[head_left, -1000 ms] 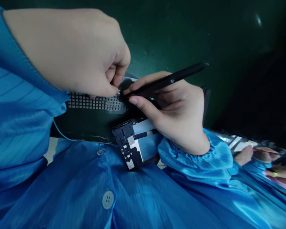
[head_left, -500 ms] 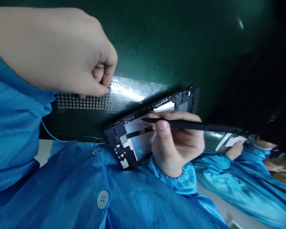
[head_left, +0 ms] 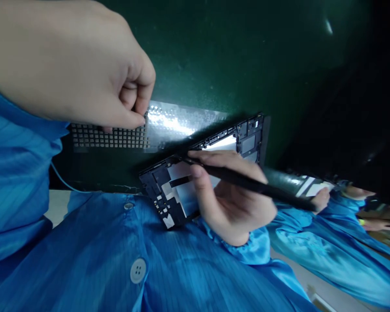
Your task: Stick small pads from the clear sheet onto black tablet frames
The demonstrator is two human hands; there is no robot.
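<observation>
Black tweezers (head_left: 237, 178) are held in my right hand (head_left: 234, 203), their tips at the upper edge of an opened tablet (head_left: 159, 184). The tablet lies tilted, its inner side up, with silver plates, a black strip and small white pads. My right hand covers part of it. My left hand (head_left: 94, 69) is closed in a pinch over a clear sheet (head_left: 182, 123) bearing rows of small grey square pads (head_left: 117, 138). Thumb and finger meet at the border between the pads and the sheet's bare shiny part.
The dark green work surface (head_left: 208, 56) stretches beyond the tablet. A thin blue cord (head_left: 66, 180) runs from my left sleeve. At right, a co-worker's hand (head_left: 321, 199) in a blue sleeve is beside a white piece, with another person's hand (head_left: 377, 224) farther off.
My right hand has moved left and slightly up, bringing the tweezers' tips from the silver plate to the tablet's upper edge. My left hand keeps its pinch, nearly unmoved.
</observation>
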